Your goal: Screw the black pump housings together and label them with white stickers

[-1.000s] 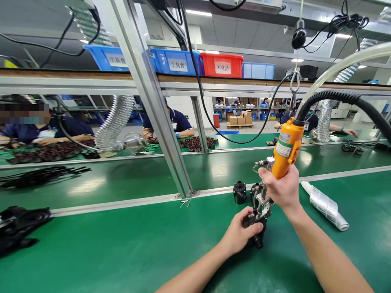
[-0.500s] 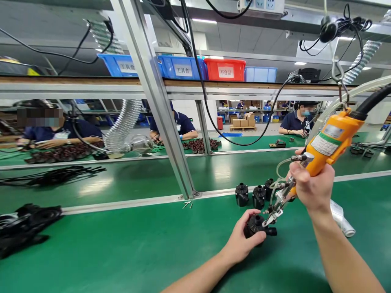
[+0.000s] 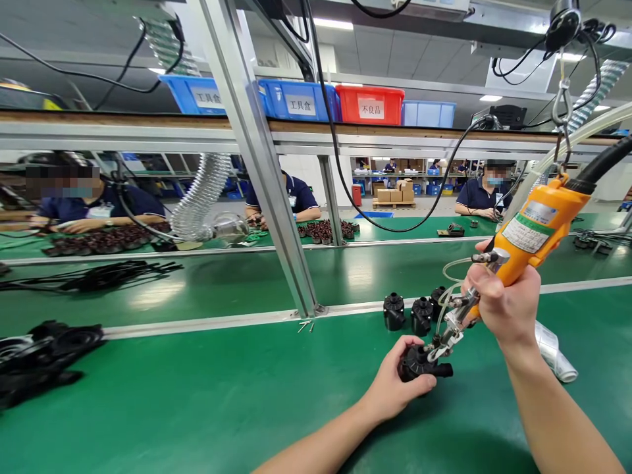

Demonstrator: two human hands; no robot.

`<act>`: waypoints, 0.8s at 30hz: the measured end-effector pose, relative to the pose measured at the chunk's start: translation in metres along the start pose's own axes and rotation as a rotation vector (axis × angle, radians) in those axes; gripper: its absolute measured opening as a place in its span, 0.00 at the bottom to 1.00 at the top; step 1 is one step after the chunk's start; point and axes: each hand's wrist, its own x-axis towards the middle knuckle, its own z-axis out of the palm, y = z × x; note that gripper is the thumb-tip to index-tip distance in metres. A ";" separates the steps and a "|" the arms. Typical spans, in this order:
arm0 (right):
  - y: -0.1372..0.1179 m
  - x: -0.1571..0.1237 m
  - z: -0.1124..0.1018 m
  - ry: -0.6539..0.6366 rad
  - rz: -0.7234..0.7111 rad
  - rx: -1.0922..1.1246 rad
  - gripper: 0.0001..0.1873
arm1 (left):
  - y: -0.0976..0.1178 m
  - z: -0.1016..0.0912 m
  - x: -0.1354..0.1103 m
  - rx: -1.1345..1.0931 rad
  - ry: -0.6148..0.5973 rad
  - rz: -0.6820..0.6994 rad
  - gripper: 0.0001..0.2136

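Note:
My left hand (image 3: 395, 385) is closed round a small black pump body (image 3: 421, 363) resting on the green bench (image 3: 222, 401). My right hand (image 3: 506, 306) grips an orange powered screwdriver (image 3: 530, 234) that hangs from a hook and black cable. The tool is tilted, its metal tip (image 3: 442, 345) touching the top of the pump body. Three more black pump bodies (image 3: 413, 311) stand in a row just behind.
A slanted aluminium post (image 3: 266, 171) rises from the bench rail. Black parts (image 3: 44, 359) are piled at far left, a white plastic roll (image 3: 555, 352) lies at right. Other workers sit across the belt. Blue and red bins (image 3: 368, 104) line the upper shelf.
The screwdriver went from upright over the pump body to tilted right, my right hand moving right and slightly up. The left hand kept hold of the pump body.

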 end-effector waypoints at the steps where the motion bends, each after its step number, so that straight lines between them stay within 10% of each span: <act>1: 0.000 0.000 -0.001 0.004 -0.008 -0.011 0.22 | 0.000 0.000 0.000 0.008 0.002 -0.002 0.28; 24: 0.021 -0.015 0.024 -0.126 0.063 -0.206 0.21 | 0.007 0.005 0.004 -0.026 0.022 -0.014 0.27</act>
